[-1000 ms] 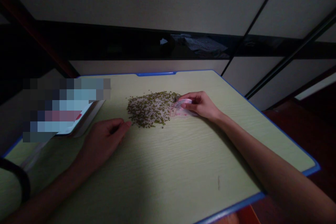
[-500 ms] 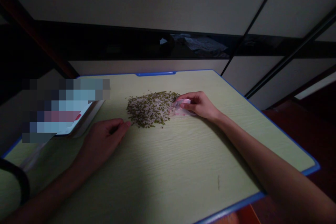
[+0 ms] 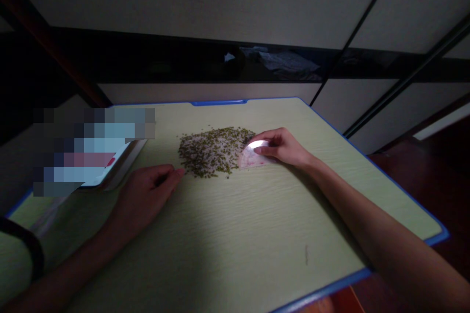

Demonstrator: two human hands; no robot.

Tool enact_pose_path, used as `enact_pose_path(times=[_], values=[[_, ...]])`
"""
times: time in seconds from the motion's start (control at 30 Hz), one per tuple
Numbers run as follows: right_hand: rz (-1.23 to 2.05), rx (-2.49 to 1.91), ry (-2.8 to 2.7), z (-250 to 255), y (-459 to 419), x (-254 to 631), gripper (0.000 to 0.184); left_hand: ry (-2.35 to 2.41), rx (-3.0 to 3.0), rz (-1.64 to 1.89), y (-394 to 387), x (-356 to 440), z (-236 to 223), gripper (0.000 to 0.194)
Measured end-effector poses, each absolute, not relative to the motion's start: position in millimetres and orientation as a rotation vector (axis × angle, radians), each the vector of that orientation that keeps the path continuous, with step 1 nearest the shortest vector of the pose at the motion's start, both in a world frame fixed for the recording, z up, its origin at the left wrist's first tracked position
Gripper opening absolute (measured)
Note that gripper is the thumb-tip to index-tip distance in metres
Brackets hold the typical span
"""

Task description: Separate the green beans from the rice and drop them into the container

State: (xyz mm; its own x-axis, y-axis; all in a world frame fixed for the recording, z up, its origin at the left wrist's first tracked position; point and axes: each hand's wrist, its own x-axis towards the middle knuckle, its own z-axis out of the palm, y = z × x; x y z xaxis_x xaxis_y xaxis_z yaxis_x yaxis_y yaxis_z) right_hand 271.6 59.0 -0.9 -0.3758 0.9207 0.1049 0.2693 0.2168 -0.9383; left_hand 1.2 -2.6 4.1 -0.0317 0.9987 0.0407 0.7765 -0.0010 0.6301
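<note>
Right hand (image 3: 285, 146): grip pinching a clear protractor (image 3: 250, 159) between thumb and fingers; its curved side touches the right end of the grain heap (image 3: 211, 152). Heap, green and whitish, lies spread at mid-width, nearer the far edge of the blue-rimmed surface (image 3: 249, 234). Left hand (image 3: 145, 193): grip loosely curled beside the heap's near-left end; whether thumb and finger meet, cannot tell. Tablet (image 3: 98, 177), partly pixelated, toward left edge.
</note>
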Motion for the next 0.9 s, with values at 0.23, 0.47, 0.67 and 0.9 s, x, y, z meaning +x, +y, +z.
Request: enact_pose_path(times=[0.23, 0.47, 0.67, 0.9], values=[[1.151, -1.086, -1.793, -3.9, 59.3, 271.4, 0.025, 1.849, 1.832, 0.669, -3.3, 0.8, 6.6, 0.039], [1.282, -0.998, -1.919, 3.4, 54.0, 268.5, 0.020, 1.851, 1.827, 0.679, -2.6, 1.9, 6.2, 0.039], [1.472, -0.917, -2.024, 6.4, 47.0, 272.3, 0.020, 1.838, 1.839, 0.669, -3.5, 0.2, 5.1, 0.038], [1.633, -0.923, -2.229, 16.8, 32.8, 273.2, 0.018, 1.851, 1.826, 0.680, -3.7, 2.0, 7.2, 0.038]])
